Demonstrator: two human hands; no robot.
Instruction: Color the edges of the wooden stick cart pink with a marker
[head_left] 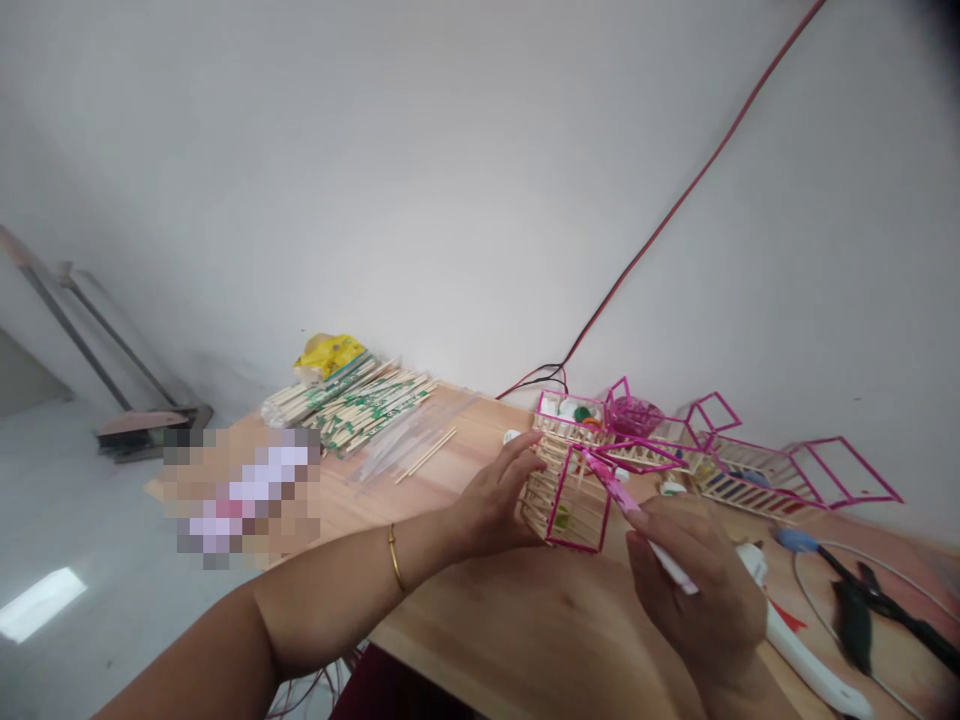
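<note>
1. the left hand (495, 505) grips the stick box (570, 495) from its left side, thumb and fingers curled round the slatted wall. the box stands tilted on the table (525, 640), just in front of the other built pieces.
2. the right hand (694, 590) is closed round a pink pen (637, 520), pinched between thumb and fingers. its tip touches the box's upper front edge.
3. progress, judged from colour: the frame edges of the stick box facing the camera are pink and the slats are bare wood. i cannot tell whether the far edges are coloured.
4. pieces that look finished: a row of pink-edged stick frames (750, 470) behind, to the right.
5. stock unused: a heap of wrapped sticks (360, 405) on the far left of the table, with a few loose sticks (427, 455) beside it.
6. containers:
   - stick box: a small yellow-green thing shows through the open side, too blurred to name.
   - rear stick tray (559, 428): holds white and green bits, not identifiable.
   - pink round basket (634, 415): contents not visible.
7. near the right hand: a white tool (802, 650) and a black tool (862, 590) with a cord.
</note>
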